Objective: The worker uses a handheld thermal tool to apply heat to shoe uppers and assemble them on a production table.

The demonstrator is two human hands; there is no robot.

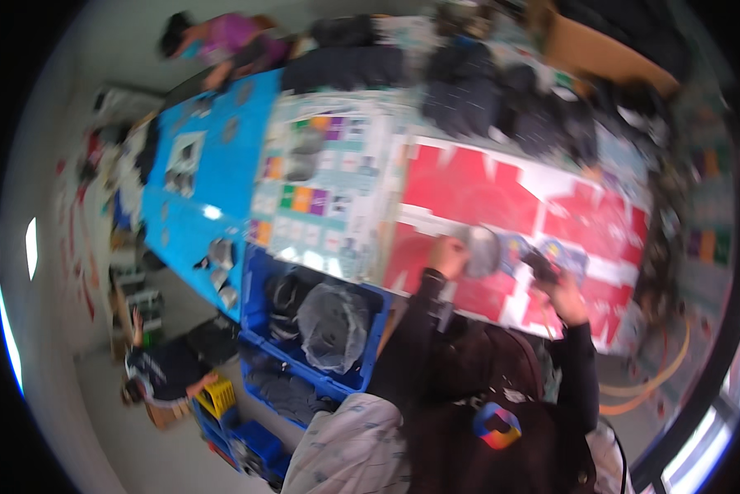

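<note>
My left hand (450,257) is at the near side of the red-and-white printed board (460,185), fingers closed at the edge of a grey, rounded flat piece (483,251). To its right, my right hand (569,300) grips a small dark object (540,267), too blurred to name. Between the two hands, a bluish printed patch (514,252) shows on the board. Motion blur softens the fingertips of both hands.
Dark fabric-like bundles (460,86) pile up behind the board. Left of it lie a sheet with coloured squares (304,206) and a blue tabletop (205,165). A blue crate (374,329) holds a clear plastic bag (333,327). Two people, one in purple (230,37), are at left.
</note>
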